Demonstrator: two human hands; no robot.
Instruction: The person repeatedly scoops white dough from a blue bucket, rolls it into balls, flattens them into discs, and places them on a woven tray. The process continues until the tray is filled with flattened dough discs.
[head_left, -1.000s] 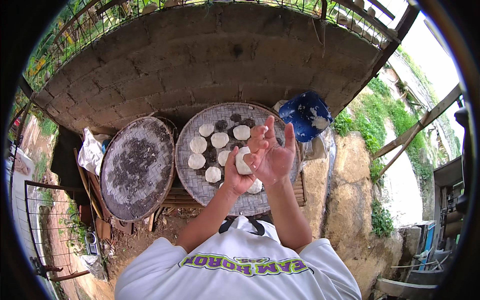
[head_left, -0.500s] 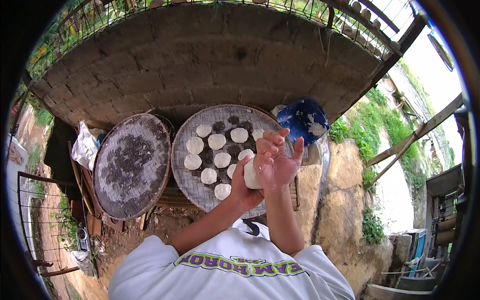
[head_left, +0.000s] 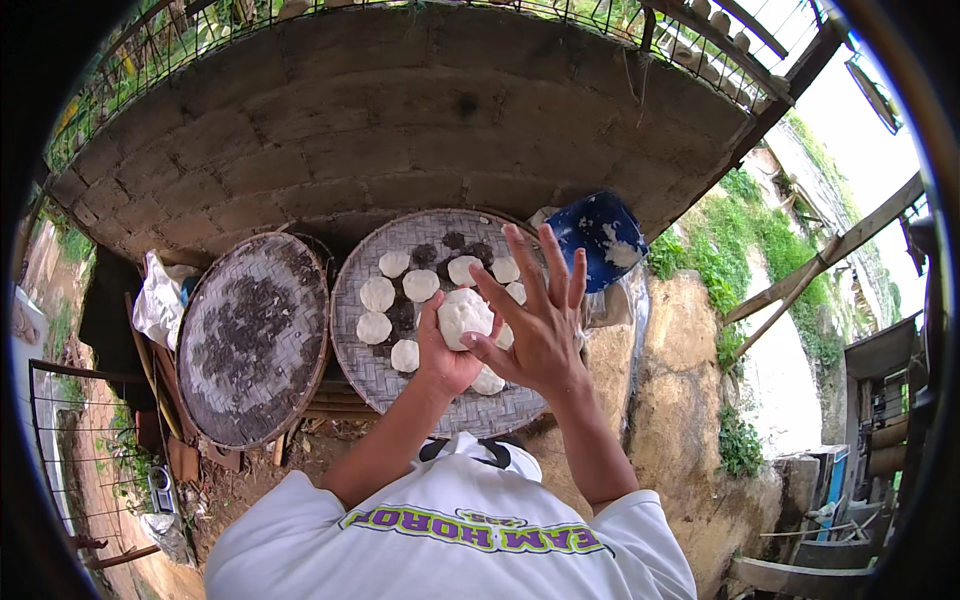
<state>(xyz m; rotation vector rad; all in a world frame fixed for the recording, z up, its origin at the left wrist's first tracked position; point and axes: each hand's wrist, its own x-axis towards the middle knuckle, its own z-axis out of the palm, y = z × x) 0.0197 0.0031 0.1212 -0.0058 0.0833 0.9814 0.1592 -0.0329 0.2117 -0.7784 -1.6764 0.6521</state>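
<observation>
A white, dough-like ball point(head_left: 464, 318) rests in my left hand point(head_left: 443, 352), whose fingers curl round its left and lower side. Beside it on the right, my right hand point(head_left: 540, 325) is spread with fingers apart, its thumb close to the ball's lower right edge; whether it touches I cannot tell. Beneath both hands lies a round woven tray point(head_left: 350, 265) with dark patches. Several similar white balls point(head_left: 376, 294) sit on it, spaced apart, and some are partly hidden by my hands.
To the left leans a second round woven tray point(head_left: 255, 340) with white residue. A blue basin point(head_left: 590, 225) with white bits is at the far right of the trays. Behind stands a block wall point(head_left: 380, 130). A white sack point(head_left: 160, 305) hangs at left; rocky ground point(head_left: 670, 340) lies right.
The ball has moved left in my left hand and shows its top. My right hand has turned from palm facing up to its back showing, fingers spread.
</observation>
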